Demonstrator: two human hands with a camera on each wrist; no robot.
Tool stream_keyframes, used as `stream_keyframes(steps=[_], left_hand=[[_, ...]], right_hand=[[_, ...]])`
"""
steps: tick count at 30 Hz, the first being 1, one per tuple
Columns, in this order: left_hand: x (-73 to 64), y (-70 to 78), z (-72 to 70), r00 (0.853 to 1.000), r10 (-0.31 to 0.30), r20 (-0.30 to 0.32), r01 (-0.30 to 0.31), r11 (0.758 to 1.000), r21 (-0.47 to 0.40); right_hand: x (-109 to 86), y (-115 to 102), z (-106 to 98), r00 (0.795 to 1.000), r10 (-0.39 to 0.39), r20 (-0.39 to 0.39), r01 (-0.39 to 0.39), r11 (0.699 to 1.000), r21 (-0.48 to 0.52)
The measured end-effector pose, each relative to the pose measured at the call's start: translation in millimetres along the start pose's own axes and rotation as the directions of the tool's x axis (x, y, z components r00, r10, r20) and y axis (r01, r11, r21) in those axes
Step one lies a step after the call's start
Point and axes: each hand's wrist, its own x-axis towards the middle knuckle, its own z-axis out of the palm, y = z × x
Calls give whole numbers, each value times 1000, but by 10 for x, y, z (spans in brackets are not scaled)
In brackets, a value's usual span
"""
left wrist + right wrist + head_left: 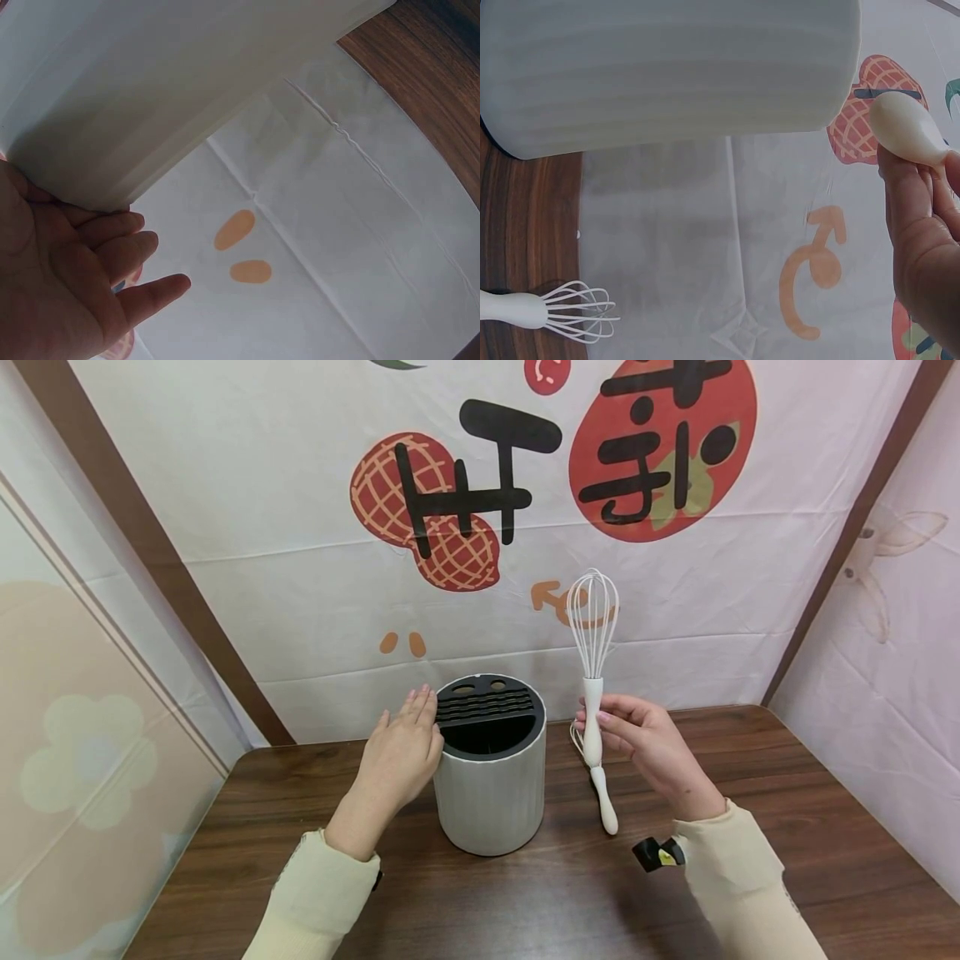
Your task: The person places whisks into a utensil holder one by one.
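Note:
A light grey ribbed utensil holder (491, 810) with a black divided lid (487, 703) stands upright on the table. My left hand (401, 752) rests at the left of its rim, fingers straight against it; the left wrist view shows those fingers (112, 229) touching the holder's edge. To the right of the holder, my right hand (654, 747) pinches the handle of a large white whisk (592, 693), which is upright, wires up. The rounded handle end (904, 127) sticks out past my fingers in the right wrist view. Behind it a smaller white whisk (604, 806) lies on the table.
The dark wood table (525, 910) reaches back to a printed white cloth (300, 610) hung behind it. Cloth panels (885, 710) also close in the right and left sides. A black strap piece (648, 854) juts from the right cuff.

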Motion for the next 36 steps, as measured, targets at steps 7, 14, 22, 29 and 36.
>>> stream_keyframes(steps=[7,14,22,29,36], left_hand=[[3,-8,-1,1000,0,1,0,1000,-6],[-1,0,-9,1000,-2,3,2,1000,-11],[-3,5,-14,1000,-7,6,7,1000,-12],[-6,7,-18,1000,-6,9,6,1000,-8],[-3,6,-12,1000,-7,15,7,1000,-11]], right_hand=[[4,-9,17,1000,-3,5,3,1000,-8],[7,-26,39,1000,8,1,-8,1000,-11],[14,-31,59,1000,24,-2,-24,1000,-16],[18,-30,92,999,36,-8,-36,999,-15],[36,-24,122,998,51,-30,-52,998,-43]])
